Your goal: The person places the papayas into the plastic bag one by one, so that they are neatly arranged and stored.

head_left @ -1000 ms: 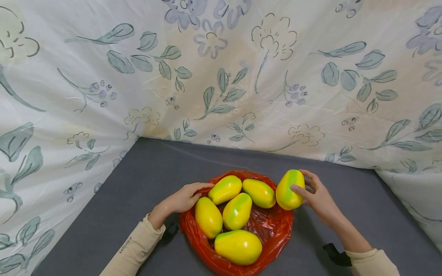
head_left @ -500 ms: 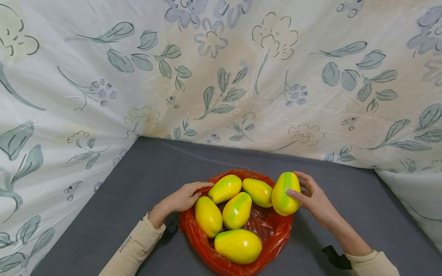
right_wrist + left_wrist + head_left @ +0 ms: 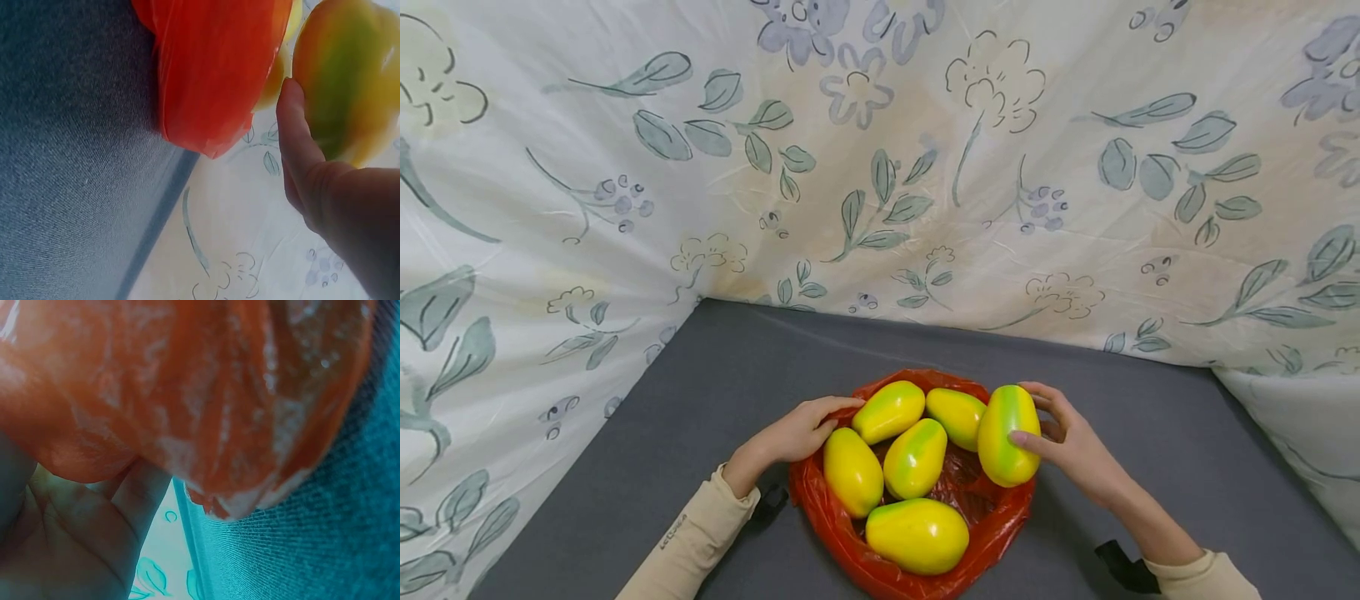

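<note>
A yellow papaya [image 3: 1009, 435] with a green stripe is held upright in my right hand [image 3: 1070, 440], over the right rim of a red plastic bag [image 3: 811, 500]. The thumb lies across its near side and the fingers wrap behind it. In the right wrist view, that papaya [image 3: 350, 81] is beside the bag's red side [image 3: 219, 75]. My left hand [image 3: 796, 431] grips the bag's left rim, fingers on the edge and thumb below. Several papayas lie in the bag, one at the front [image 3: 917, 537], one in the middle [image 3: 916, 458] and others around the back and left.
The bag stands on a dark grey cloth-covered table [image 3: 745, 358]. Behind and to the left hangs a pale curtain [image 3: 880, 167] with leaf and flower prints. A black strap [image 3: 1126, 568] hangs by the right wrist.
The right hand has brought its papaya left and a little nearer, from beside the back right rim to over the bag's right part. The left hand has stayed put.
</note>
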`<action>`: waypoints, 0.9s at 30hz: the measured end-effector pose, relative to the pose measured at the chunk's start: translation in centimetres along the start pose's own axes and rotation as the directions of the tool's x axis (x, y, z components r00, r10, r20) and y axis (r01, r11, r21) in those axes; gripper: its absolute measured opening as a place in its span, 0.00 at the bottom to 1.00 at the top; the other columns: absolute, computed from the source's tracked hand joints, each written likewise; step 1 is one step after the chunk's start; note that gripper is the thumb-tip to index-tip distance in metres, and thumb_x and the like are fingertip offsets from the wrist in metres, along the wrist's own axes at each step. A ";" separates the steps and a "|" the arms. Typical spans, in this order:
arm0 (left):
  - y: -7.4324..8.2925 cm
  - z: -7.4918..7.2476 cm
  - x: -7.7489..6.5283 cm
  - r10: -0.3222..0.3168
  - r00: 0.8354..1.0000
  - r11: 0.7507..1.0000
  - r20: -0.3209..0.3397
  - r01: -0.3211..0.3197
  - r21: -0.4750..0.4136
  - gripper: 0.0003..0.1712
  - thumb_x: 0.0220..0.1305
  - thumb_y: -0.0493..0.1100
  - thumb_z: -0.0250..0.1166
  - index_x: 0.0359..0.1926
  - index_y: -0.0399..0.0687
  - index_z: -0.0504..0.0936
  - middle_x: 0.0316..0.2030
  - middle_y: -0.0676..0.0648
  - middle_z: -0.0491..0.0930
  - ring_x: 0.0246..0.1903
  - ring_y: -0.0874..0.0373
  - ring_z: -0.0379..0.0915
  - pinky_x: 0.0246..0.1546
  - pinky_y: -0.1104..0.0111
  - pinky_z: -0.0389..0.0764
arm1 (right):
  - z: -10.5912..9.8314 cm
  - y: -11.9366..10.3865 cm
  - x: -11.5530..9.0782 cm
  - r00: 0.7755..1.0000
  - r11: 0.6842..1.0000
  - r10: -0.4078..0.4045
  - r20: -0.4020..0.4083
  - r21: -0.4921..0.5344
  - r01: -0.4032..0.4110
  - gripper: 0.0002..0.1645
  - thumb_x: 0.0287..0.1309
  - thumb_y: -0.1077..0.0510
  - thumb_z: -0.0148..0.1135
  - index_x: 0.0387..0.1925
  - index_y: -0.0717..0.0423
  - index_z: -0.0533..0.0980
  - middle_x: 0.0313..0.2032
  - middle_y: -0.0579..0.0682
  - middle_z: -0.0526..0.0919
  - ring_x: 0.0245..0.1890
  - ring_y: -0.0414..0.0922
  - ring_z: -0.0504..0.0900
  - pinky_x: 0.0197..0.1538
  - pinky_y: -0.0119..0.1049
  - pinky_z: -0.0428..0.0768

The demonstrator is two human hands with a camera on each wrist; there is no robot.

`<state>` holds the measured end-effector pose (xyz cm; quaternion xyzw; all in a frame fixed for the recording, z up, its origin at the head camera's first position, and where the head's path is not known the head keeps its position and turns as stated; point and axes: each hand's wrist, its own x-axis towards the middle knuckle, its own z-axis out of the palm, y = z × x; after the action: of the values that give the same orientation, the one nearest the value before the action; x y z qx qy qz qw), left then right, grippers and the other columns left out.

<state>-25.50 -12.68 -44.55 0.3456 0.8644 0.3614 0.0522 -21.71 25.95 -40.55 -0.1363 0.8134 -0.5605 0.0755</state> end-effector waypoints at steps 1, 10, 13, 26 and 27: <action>0.0 0.0 0.0 0.001 1.000 1.000 0.000 -0.001 0.000 0.25 0.66 0.26 0.51 0.64 0.37 0.69 0.59 0.38 0.71 0.59 0.43 0.66 0.58 0.51 0.66 | 0.1 0.0 0.0 1.000 1.000 -0.001 0.003 0.000 0.001 0.39 0.61 0.56 0.61 0.69 0.53 0.53 0.64 0.63 0.56 0.54 0.63 0.70 0.43 0.42 0.80; 0.0 0.0 0.0 -0.008 1.000 1.000 0.004 0.008 0.001 0.26 0.66 0.26 0.50 0.64 0.37 0.69 0.60 0.38 0.70 0.59 0.43 0.66 0.58 0.51 0.66 | 1.3 -0.4 -0.5 1.000 0.999 -0.002 0.023 -0.054 0.003 0.40 0.59 0.55 0.64 0.67 0.52 0.55 0.62 0.61 0.57 0.54 0.64 0.69 0.40 0.41 0.81; 0.0 0.0 0.0 -0.008 1.000 1.000 0.003 0.008 0.000 0.26 0.66 0.25 0.50 0.65 0.37 0.69 0.60 0.38 0.70 0.59 0.44 0.66 0.58 0.51 0.66 | 1.7 -0.3 -0.5 0.999 0.999 -0.005 0.046 -0.040 0.006 0.39 0.58 0.56 0.64 0.67 0.51 0.55 0.61 0.60 0.57 0.55 0.64 0.68 0.40 0.42 0.80; 0.0 0.0 0.2 -0.006 1.000 1.000 -0.005 0.006 0.010 0.25 0.66 0.26 0.50 0.64 0.37 0.69 0.60 0.39 0.71 0.59 0.44 0.66 0.58 0.51 0.66 | 3.2 0.5 -0.6 0.995 0.995 0.029 0.097 -0.097 -0.020 0.43 0.55 0.52 0.68 0.67 0.48 0.56 0.63 0.59 0.59 0.56 0.64 0.67 0.40 0.39 0.81; 0.0 0.0 0.2 -0.007 1.000 1.000 -0.004 0.007 0.008 0.25 0.66 0.26 0.50 0.64 0.37 0.69 0.59 0.39 0.71 0.59 0.44 0.66 0.58 0.51 0.66 | 3.2 0.5 -0.6 0.994 0.994 0.039 0.099 -0.104 -0.028 0.43 0.54 0.52 0.69 0.67 0.48 0.56 0.63 0.59 0.58 0.56 0.64 0.67 0.40 0.39 0.81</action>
<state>-25.62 -12.55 -44.56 0.3422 0.8671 0.3584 0.0502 -20.35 23.42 -42.22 -0.1545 0.8382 -0.5093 0.1189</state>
